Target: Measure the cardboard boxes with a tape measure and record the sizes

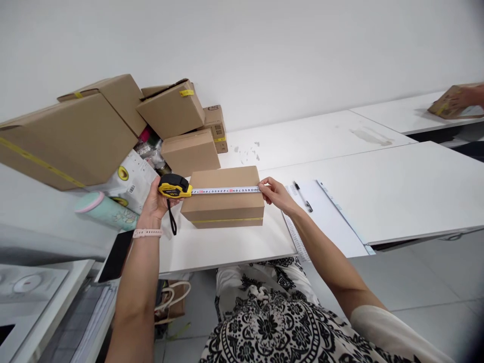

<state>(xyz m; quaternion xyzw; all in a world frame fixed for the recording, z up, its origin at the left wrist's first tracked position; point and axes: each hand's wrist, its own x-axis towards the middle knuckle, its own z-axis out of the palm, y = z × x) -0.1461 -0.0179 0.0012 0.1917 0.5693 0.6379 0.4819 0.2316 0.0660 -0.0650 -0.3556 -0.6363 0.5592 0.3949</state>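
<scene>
A closed brown cardboard box (pixel 227 205) lies on the white table in front of me, a yellow tape line along its near side. My left hand (pixel 154 201) holds the yellow and black tape measure (pixel 174 186) at the box's left edge, its black strap hanging down. The white blade (pixel 223 191) stretches across the top of the box. At the right edge, my right hand (pixel 275 194) pinches the blade's end between thumb and fingers. Part of my left hand is hidden behind the tape measure's case.
Several cardboard boxes (pixel 172 108) are stacked at the back left. A mint-green bottle (pixel 108 209) lies beside a white box (pixel 132 176). On the right are paper sheets (pixel 328 222) and a pen (pixel 303 196). Another person's hand (pixel 467 97) touches a box (pixel 446 103) at far right.
</scene>
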